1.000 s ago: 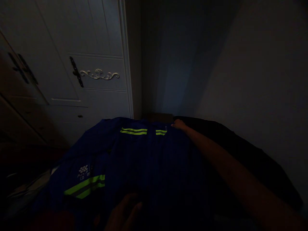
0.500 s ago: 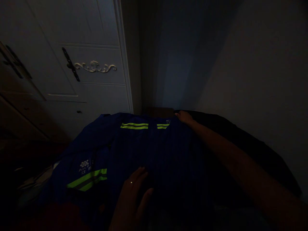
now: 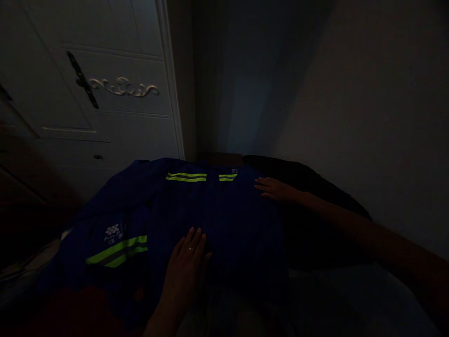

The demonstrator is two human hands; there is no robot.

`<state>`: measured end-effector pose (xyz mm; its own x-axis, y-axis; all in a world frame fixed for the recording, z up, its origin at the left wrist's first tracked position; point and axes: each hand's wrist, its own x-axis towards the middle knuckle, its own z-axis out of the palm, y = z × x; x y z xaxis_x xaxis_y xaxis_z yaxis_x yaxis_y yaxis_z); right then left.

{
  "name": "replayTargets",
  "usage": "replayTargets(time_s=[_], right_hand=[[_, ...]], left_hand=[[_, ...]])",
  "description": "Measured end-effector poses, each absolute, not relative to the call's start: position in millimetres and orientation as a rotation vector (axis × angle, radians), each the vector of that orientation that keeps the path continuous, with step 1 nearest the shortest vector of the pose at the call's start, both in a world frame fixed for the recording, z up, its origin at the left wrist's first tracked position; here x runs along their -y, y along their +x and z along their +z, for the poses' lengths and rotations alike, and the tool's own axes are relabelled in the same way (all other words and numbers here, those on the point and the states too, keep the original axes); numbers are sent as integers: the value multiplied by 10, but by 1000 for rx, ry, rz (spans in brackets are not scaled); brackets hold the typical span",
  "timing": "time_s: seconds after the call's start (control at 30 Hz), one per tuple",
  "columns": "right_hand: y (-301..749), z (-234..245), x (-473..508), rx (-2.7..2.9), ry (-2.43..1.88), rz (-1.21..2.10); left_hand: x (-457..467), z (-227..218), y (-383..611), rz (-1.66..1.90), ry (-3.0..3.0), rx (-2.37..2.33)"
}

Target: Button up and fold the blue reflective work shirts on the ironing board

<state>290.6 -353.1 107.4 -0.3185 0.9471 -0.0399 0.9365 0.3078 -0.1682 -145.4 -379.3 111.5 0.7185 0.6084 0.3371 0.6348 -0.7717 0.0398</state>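
Note:
A dark blue work jacket [image 3: 217, 220] with bright yellow-green reflective stripes lies spread in front of me in a very dim room. My left hand [image 3: 187, 267], a ring on one finger, lies flat on the near middle of the jacket with fingers stretched out. My right hand [image 3: 275, 188] rests flat on the jacket's right edge, fingers extended toward the left. A white logo [image 3: 112, 230] shows on the jacket's left part above a stripe.
A white wardrobe [image 3: 105, 107] with an ornate handle and a scroll ornament stands at the left. A dark cloth [image 3: 315, 196] lies under and to the right of the jacket. A plain wall [image 3: 368, 117] fills the right side.
My right hand has drawn back from the jacket's far top edge to its right side. My left hand slid forward onto the jacket and flattened. The view shifted to the right.

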Motion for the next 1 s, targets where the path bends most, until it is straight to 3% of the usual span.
replayTargets(time_s=[0.27, 0.5, 0.73, 1.0], right_hand=[[2578, 1548, 3849, 1864, -2113, 86], [2117, 1714, 4599, 1374, -2372, 815], [1876, 1527, 4748, 1141, -2160, 949], [2445, 1599, 4940, 900, -1982, 1209]], left_hand=[[3842, 1320, -1308, -456, -2834, 1263], [3507, 1595, -984, -402, -2885, 1248], [3166, 1344, -835, -128, -3000, 1193], [3184, 1287, -876, -134, -2946, 1149]])
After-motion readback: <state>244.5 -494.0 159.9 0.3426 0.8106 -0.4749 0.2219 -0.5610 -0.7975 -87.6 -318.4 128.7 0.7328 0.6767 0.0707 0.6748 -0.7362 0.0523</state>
